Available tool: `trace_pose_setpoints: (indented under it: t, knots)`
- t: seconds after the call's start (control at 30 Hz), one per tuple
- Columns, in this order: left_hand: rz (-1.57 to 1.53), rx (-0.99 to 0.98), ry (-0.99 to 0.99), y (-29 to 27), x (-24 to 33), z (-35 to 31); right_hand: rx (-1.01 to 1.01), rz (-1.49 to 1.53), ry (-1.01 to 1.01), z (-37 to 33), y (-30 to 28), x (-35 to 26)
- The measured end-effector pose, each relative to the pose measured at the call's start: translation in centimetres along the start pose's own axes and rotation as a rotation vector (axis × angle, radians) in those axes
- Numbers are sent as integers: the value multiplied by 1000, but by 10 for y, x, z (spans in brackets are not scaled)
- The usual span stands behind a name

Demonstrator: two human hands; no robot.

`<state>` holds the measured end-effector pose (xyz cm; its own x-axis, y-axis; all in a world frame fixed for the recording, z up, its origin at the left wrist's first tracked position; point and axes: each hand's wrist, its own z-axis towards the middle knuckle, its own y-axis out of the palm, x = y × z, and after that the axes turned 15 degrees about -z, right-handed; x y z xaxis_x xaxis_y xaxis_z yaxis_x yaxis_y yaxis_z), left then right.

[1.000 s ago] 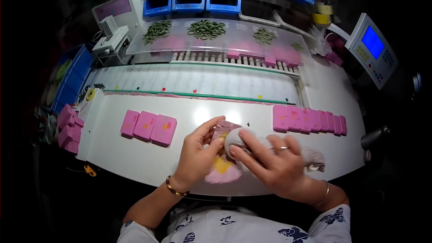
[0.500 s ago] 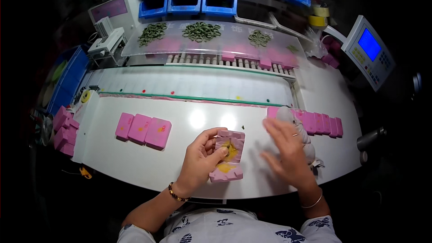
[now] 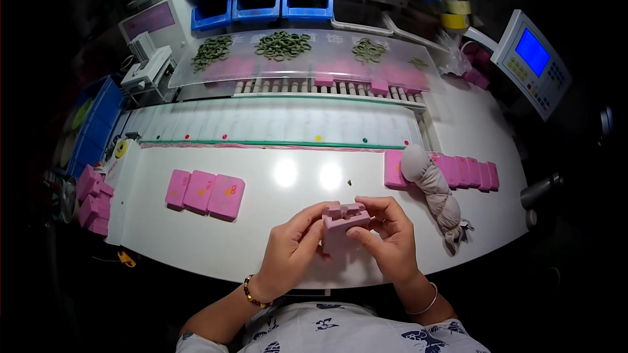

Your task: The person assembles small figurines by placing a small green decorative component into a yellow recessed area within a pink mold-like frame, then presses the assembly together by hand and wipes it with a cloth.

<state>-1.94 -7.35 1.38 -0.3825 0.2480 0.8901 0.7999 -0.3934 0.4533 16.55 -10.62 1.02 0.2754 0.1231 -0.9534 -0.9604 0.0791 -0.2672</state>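
Between my two hands, above the near edge of the white table, is a pink rubber mould (image 3: 341,234). A notched gap runs across its top, and its inner faces are mostly hidden. My left hand (image 3: 292,243) is closed on the mould's left side. From the right, my right hand (image 3: 391,238) grips it with the thumb across the front and fingers behind. Just beyond lies a tiny dark green bit (image 3: 349,182). A stuffed grey cloth bag (image 3: 432,186), tied at its near end, lies to the right, leaning on another pink mould (image 3: 394,171).
Three pink moulds (image 3: 201,191) lie at left; several more stand in a row (image 3: 468,171) at right. Farther back are a conveyor strip (image 3: 275,121) and a translucent tray (image 3: 327,68) bearing green wax rings (image 3: 282,46). Blue bins (image 3: 307,1) and a control panel (image 3: 533,59) surround the bench.
My right hand has come in from the cloth bag and taken hold of the mould. The mould, spread with yellow-stained inside showing before, is now turned and folded together. The view has shifted slightly.
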Motion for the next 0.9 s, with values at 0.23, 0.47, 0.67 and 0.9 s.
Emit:
trace_pose_setpoints:
  t: [0.23,0.47,0.67,0.9]
  knots:
    - [-13,-12,77,9,-2,-4,38,187,90,0,-5,-1]
    - [302,-57,286,3,-6,2,-9,-32,-154,3,-7,9]
    - [73,77,168,-5,1,9,-113,14,-21,17,-7,2]
    - [921,61,727,-9,14,22,-177,223,175,52,11,-10]
